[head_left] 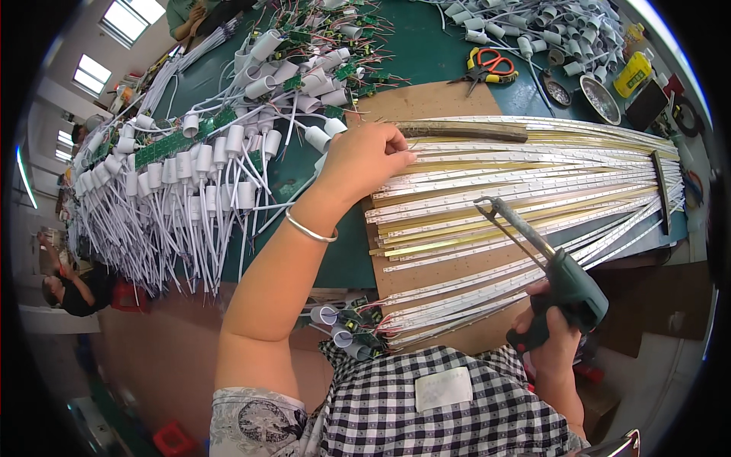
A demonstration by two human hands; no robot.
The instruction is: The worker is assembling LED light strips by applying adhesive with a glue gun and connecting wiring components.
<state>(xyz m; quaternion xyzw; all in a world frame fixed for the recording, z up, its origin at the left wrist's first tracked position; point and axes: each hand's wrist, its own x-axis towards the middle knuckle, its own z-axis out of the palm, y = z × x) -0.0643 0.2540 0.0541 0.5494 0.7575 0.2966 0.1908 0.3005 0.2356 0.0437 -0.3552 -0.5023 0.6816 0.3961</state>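
A green-topped workbench (426,53) fills the view, and a brown board (434,100) lies on it under a broad fan of long LED strips (533,183), white and gold, spreading from near the person's lap out to the right. To the left of the board sits a big tangle of white plastic sockets with white leads (190,190), some fixed to green circuit boards (179,142); more white sockets (533,27) are heaped at the far right corner. The left hand (362,160), a silver bangle (311,230) on its wrist, rests on the near ends of the upper strips, fingers bent down and pinching at a strip end. The right hand (552,339) is wrapped tight around the green grip of a soldering gun (560,286), its thin tip hovering just above the middle strips. Orange-handled scissors (487,67) lie on the bench beyond the board.
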